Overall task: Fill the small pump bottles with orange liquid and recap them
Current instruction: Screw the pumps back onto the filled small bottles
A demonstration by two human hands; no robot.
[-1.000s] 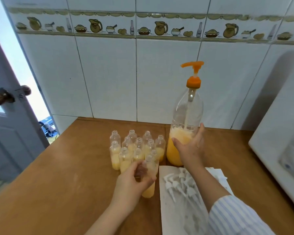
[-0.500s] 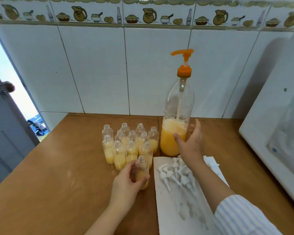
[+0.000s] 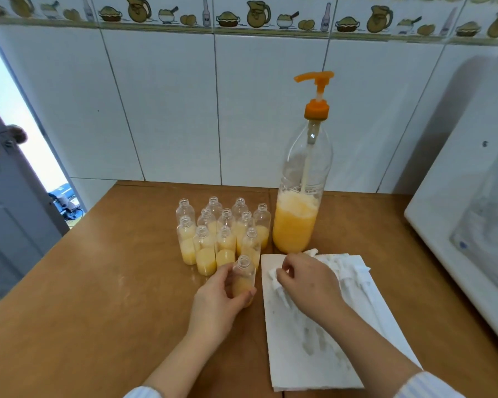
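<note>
Your left hand holds one small open bottle upright on the tabletop, thumb on its left side and fingers curled round the front, so that grip is clamped on the bottle. The bottle has no cap and holds orange liquid in its lower part. It stands just in front of the cluster of small bottles, which are all uncapped and partly filled with the same pale orange liquid, set close together in rough rows.

Your right hand is over the near-left part of the white paper towel, with its fingers curled and pinching a white pump cap at the towel's left edge, so that grip is closed on the cap. More white pump caps lie on the towel behind and to the right of your hand, partly hidden by it.

The large clear bottle with the orange pump head stands upright just behind the towel and right beside the cluster, about a third full of orange liquid. Neither hand touches it. A white appliance sits at the right edge of the tabletop, and a tiled wall runs behind everything.
</note>
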